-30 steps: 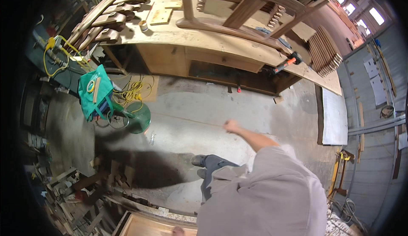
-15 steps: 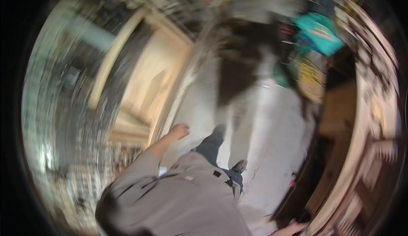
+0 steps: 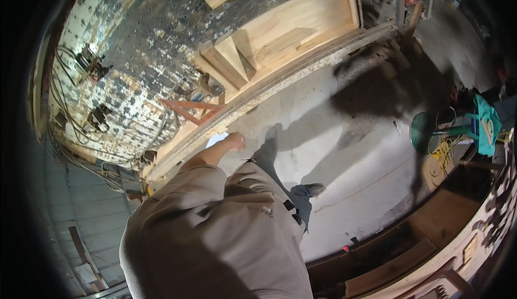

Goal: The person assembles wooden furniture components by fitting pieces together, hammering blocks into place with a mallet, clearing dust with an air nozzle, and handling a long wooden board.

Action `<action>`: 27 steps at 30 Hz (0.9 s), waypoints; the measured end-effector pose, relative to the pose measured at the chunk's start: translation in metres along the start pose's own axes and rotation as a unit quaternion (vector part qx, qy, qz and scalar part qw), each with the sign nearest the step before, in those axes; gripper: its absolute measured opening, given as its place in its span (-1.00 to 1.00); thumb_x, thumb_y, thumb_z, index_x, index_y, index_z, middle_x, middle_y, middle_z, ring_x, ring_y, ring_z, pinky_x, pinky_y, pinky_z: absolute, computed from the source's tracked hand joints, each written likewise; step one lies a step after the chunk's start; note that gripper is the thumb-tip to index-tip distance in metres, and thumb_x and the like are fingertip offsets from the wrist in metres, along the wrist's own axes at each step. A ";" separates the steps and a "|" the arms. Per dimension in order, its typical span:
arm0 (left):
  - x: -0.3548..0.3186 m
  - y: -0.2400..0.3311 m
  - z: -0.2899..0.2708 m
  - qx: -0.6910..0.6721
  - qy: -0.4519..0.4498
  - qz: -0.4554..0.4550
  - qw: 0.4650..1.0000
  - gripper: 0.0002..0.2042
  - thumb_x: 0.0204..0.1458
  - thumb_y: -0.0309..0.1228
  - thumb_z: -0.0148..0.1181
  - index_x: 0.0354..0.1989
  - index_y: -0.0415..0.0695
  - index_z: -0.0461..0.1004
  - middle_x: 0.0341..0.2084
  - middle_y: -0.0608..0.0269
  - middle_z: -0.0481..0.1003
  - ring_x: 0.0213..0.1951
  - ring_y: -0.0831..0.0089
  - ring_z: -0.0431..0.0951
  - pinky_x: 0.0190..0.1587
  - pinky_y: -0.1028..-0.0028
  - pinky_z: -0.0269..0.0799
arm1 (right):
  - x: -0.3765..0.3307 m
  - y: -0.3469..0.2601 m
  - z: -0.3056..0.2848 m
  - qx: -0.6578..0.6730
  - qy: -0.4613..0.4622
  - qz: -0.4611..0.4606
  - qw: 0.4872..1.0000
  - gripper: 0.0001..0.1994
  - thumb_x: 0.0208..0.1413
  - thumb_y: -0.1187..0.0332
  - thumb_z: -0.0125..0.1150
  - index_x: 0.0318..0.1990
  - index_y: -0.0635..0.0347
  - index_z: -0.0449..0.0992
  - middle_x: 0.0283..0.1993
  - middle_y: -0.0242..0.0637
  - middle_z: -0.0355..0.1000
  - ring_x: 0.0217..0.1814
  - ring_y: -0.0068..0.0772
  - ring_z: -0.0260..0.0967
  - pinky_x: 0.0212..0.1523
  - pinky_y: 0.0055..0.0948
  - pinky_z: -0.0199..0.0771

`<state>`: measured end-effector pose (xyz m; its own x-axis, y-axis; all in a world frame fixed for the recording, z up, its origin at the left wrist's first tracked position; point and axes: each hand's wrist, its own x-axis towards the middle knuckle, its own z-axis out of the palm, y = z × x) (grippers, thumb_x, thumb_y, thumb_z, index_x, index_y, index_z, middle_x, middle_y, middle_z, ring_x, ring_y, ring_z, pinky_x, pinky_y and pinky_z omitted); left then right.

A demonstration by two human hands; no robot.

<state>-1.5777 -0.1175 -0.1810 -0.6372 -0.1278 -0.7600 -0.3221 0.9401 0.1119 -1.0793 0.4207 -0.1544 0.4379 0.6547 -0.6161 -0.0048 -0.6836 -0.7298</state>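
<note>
My left hand hangs in front of my body, beside the long edge of the workbench. Its fingers look loosely curled in, and no object shows in them. A white patch like paper appears next to the wrist, at the bench edge. On the bench close by lies a reddish triangular frame. Beyond it are pale wooden blocks with slanted ends and a long wooden tray-like frame. My right hand is outside the picture.
A worn, paint-flecked metal top carries cables and small clamps. To the right stand a green bag, a coil of yellow cord and a dark green round object. A low wooden shelf unit borders the concrete floor.
The view has swung round, so the bench now crosses the upper left and looks sharper. My right hand, earlier at the lower right edge, has left the picture. My left hand stays low and curled.
</note>
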 end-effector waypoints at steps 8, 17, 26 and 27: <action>0.061 -0.052 -0.066 -0.072 0.217 0.035 0.973 -0.62 -0.22 -0.31 0.18 -0.12 -0.05 0.49 -0.19 0.00 0.47 -0.06 0.09 0.44 -0.02 0.23 0.36 | -0.126 0.029 0.063 -0.114 -0.144 0.018 0.983 -0.69 0.07 0.31 0.16 -0.68 -0.01 0.27 -0.68 -0.53 0.09 -0.65 -0.61 0.04 -0.62 -0.65 0.13; 0.160 -0.134 -0.317 0.053 0.457 0.020 0.888 -0.29 -0.23 -0.32 0.31 0.16 -0.24 0.18 0.12 0.04 0.23 0.17 0.10 0.21 0.18 0.23 0.18 | -0.345 0.087 0.311 -0.342 -0.590 -0.123 0.721 -0.83 0.03 0.49 0.14 -0.43 0.08 0.24 -0.70 -0.54 0.02 -0.76 -0.67 -0.05 -0.74 -0.58 -0.01; 0.227 -0.158 -0.377 0.055 0.337 -0.033 0.939 -0.19 -0.22 -0.23 0.31 0.26 -0.13 0.07 0.23 0.12 0.09 0.28 0.11 0.04 0.30 0.22 -0.04 | -0.581 0.107 0.439 -0.249 -0.820 -0.233 0.459 -0.52 -0.06 0.49 0.19 0.03 0.40 0.19 -0.47 -0.22 0.37 -0.47 -0.45 0.32 -0.48 -0.51 0.33; 0.229 -0.163 -0.377 0.054 0.355 -0.012 0.933 -0.22 -0.23 -0.24 0.31 0.23 -0.14 0.12 0.21 0.13 0.13 0.27 0.10 0.06 0.30 0.23 -0.02 | -0.618 0.114 0.450 -0.274 -0.833 -0.238 0.418 -0.52 -0.06 0.43 0.22 0.02 0.41 0.21 -0.45 -0.22 0.38 -0.48 -0.43 0.31 -0.46 -0.51 0.34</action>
<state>-1.9353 -0.4188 -0.1318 -0.9463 -0.2907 -0.1416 -0.2946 0.9556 0.0068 -1.7553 0.0839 0.0100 -0.9636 -0.2363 -0.1247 0.1334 -0.0213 -0.9908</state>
